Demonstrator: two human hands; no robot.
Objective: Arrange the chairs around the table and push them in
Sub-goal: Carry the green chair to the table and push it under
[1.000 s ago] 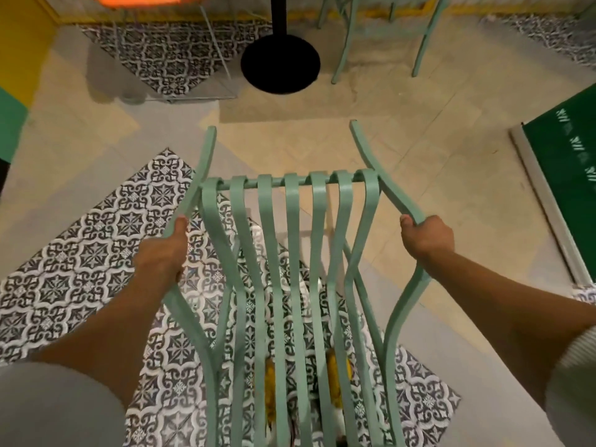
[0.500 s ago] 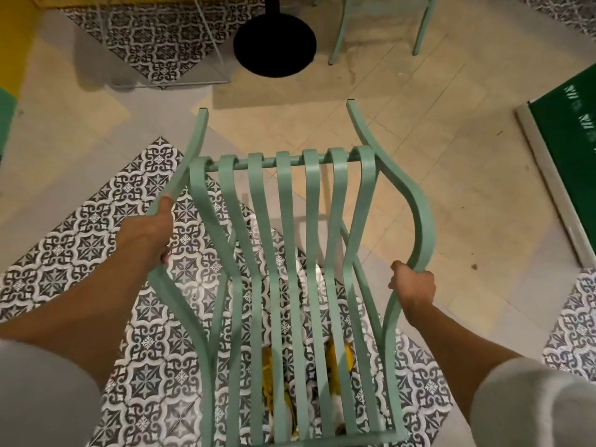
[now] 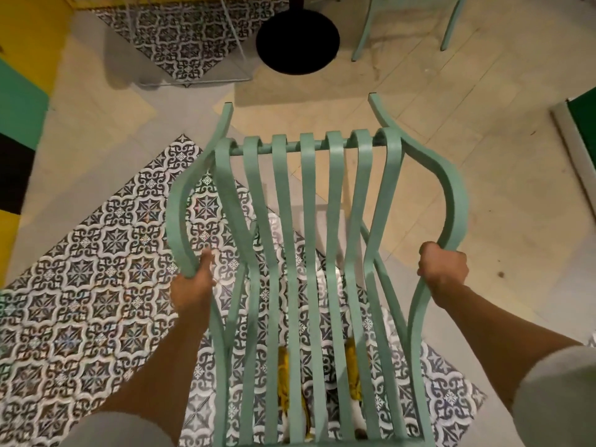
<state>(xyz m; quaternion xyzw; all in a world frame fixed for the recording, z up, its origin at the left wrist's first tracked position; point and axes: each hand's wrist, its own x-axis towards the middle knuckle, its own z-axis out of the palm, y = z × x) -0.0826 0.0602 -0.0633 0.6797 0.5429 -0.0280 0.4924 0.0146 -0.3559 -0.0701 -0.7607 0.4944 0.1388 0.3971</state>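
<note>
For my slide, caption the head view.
Both hands, left hand and right hand, grip a mint-green slatted chair.

Floor (image 3: 483, 150): beige planks w/ grey strips and patches of black-and-white patterned tile (image 3: 96, 279), one lower left, one at top. On it: round black table base (image 3: 298, 43) at top centre; legs of a second mint chair (image 3: 364, 33) just right of it; thin wire frame (image 3: 193, 79) over the top tile patch, prob. another chair's base.
</note>
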